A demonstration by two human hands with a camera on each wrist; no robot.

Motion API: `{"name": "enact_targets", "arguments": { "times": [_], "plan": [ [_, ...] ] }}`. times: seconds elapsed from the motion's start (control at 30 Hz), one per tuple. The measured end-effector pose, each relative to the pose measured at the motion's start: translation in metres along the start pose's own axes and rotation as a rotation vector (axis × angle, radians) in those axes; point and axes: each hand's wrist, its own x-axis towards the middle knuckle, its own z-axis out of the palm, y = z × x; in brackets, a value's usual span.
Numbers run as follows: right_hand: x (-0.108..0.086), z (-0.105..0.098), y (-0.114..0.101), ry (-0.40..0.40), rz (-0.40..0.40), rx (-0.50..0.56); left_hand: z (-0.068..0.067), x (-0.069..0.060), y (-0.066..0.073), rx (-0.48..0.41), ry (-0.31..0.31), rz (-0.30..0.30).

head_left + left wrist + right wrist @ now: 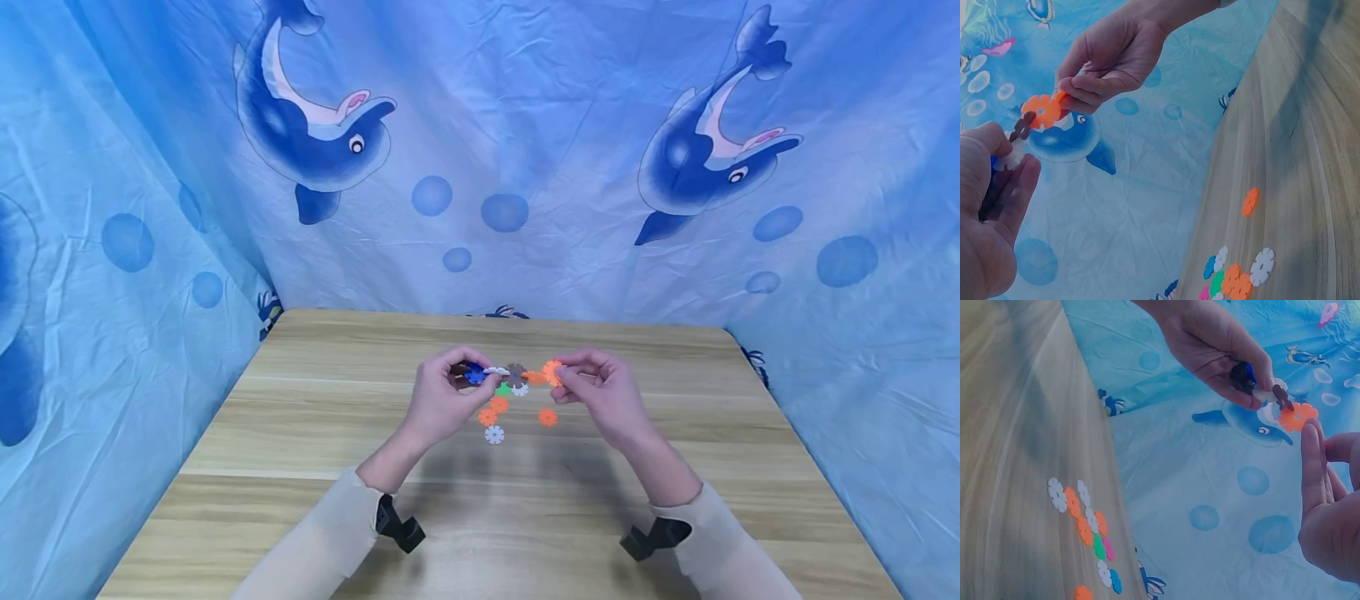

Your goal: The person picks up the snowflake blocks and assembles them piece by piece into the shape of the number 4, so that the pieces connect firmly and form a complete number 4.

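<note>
A joined row of notched discs spans the two hands above the table. The left hand [448, 398] [988, 219] pinches its white disc [495, 372], with a blue disc [474, 374] and a dark piece [1240, 376] by the palm. A brown disc [516, 372] [1282, 397] stands on edge in the middle, joined to an orange disc [1041, 112] [1298, 417]. At the other end, the right hand [609, 400] [1116, 59] pinches another orange disc [552, 372] between thumb and fingers. The left fingers partly hide the blue and dark pieces.
On the wooden table [480, 517], loose discs lie below the hands: a white one [494, 435], several orange ones [547, 417], a green one [1099, 545], a pink one [1108, 548] and a blue one [1116, 581]. Printed blue cloth [525, 125] surrounds the table's back and sides.
</note>
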Motion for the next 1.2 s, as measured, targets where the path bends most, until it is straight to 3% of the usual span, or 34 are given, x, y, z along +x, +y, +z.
{"name": "enact_targets", "arguments": {
  "times": [0.13,0.33,0.77,1.2],
  "plan": [
    [-0.0015,-0.0003,-0.0005,0.004,0.008,0.024,0.0015,-0.0012,-0.0007,-0.007,0.029,-0.001],
    [-0.0041,-0.0001,0.0003,-0.019,-0.003,0.062,0.0044,-0.0021,-0.0023,-0.007,0.016,0.021],
    [-0.0032,-0.0026,0.0052,0.005,-0.014,0.002,0.007,-0.0025,-0.0028,0.002,0.003,0.016],
    [-0.0007,0.0016,0.0022,-0.011,-0.005,0.041,0.0066,0.0014,-0.0072,0.019,0.0,0.045]
  ]
}}
